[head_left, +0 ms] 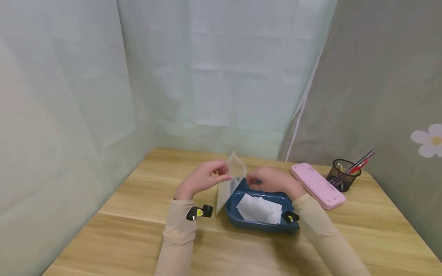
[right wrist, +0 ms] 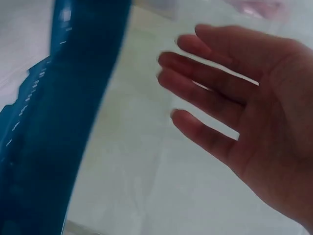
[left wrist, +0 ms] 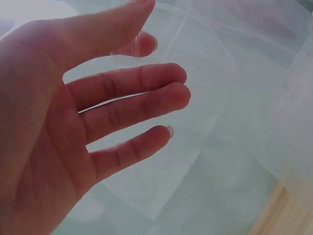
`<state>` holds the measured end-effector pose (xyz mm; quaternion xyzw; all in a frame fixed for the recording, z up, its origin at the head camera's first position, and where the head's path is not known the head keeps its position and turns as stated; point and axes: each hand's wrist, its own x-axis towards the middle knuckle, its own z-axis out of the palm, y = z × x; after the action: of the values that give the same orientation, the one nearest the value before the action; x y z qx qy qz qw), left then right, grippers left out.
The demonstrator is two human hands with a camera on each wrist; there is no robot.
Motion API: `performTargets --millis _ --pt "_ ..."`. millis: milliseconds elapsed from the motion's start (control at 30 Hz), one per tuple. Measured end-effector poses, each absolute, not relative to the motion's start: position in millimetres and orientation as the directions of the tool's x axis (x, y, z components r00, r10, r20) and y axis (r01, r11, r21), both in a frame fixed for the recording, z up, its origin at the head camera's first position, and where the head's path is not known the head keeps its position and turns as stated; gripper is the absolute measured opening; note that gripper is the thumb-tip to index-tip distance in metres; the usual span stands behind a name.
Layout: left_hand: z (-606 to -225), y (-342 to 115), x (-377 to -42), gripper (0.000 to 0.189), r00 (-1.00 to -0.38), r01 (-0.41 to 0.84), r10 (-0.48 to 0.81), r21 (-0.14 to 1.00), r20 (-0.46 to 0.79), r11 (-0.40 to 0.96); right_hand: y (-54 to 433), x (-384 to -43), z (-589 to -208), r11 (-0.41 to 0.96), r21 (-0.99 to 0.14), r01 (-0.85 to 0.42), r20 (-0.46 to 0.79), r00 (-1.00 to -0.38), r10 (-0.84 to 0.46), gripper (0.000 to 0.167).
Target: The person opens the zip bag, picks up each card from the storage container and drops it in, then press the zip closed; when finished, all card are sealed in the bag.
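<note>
A clear plastic bag [head_left: 224, 193] stands tilted at the left end of a blue tray [head_left: 262, 227], its mouth spread apart at the top. My left hand [head_left: 207, 177] pinches the bag's edge between thumb and index finger; the other fingers extend loosely in the left wrist view. Over the tray's far side hovers my right hand [head_left: 271, 180], close to the bag's mouth. Its fingers are relaxed in the right wrist view, with nothing seen between them. Several white paper-like pieces [head_left: 259, 210] lie overlapping inside the tray.
To the right of the tray, a pink case [head_left: 317, 186] lies on the wooden table [head_left: 131, 214]. Beside it stands a black mesh cup [head_left: 342, 186] holding several pens. Pale curtains [head_left: 224, 88] surround the table at the back and sides.
</note>
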<state>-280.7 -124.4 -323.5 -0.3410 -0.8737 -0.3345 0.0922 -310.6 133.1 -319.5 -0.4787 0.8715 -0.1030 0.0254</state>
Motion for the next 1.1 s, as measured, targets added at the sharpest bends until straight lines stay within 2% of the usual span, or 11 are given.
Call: performTargets --millis 167,233,333,467,567,733,967,1100 --pt "-328.1 -126.3 -279.0 0.011 -0.723 0.69 0.542 0.491 0.429 0.532 113.9 -316.4 -335.0 0.592 -0.249 -0.767 -0.29 -0.524 -0.801 0.05" --pt "-329.3 -126.6 -279.4 0.01 -0.715 0.699 0.545 0.484 0.439 0.527 107.0 -318.4 -341.4 0.622 -0.212 -0.753 -0.397 -0.515 -0.759 0.064" --pt "-330.7 -127.0 -280.0 0.01 -0.711 0.702 0.548 0.482 0.441 0.524 99.8 -321.0 -349.9 0.64 -0.126 -0.758 -0.476 -0.519 -0.71 0.075" --pt "-332.6 -127.2 -280.6 0.01 -0.715 0.698 0.548 0.483 0.434 0.529 97.2 -325.0 -358.6 0.65 -0.084 -0.755 -0.48 -0.541 -0.691 0.084" --pt "-334.3 -126.8 -281.3 0.009 -0.716 0.698 0.55 0.478 0.43 0.533 98.3 -326.7 -364.6 0.662 -0.07 -0.746 -0.473 -0.559 -0.681 0.084" --pt "-334.9 -124.7 -280.4 0.01 -0.716 0.698 0.552 0.47 0.427 0.541 100.8 -324.0 -374.8 0.657 -0.017 -0.754 -0.477 -0.571 -0.668 0.076" --pt "-334.4 -123.1 -276.8 0.01 -0.713 0.701 0.552 0.455 0.432 0.55 102.6 -319.5 -380.1 0.653 0.033 -0.756 -0.439 -0.599 -0.67 0.076" --pt "-335.0 -123.7 -274.2 0.01 -0.72 0.693 0.546 0.467 0.428 0.549 101.8 -319.4 -380.1 0.611 0.071 -0.788 -0.394 -0.585 -0.709 0.063"
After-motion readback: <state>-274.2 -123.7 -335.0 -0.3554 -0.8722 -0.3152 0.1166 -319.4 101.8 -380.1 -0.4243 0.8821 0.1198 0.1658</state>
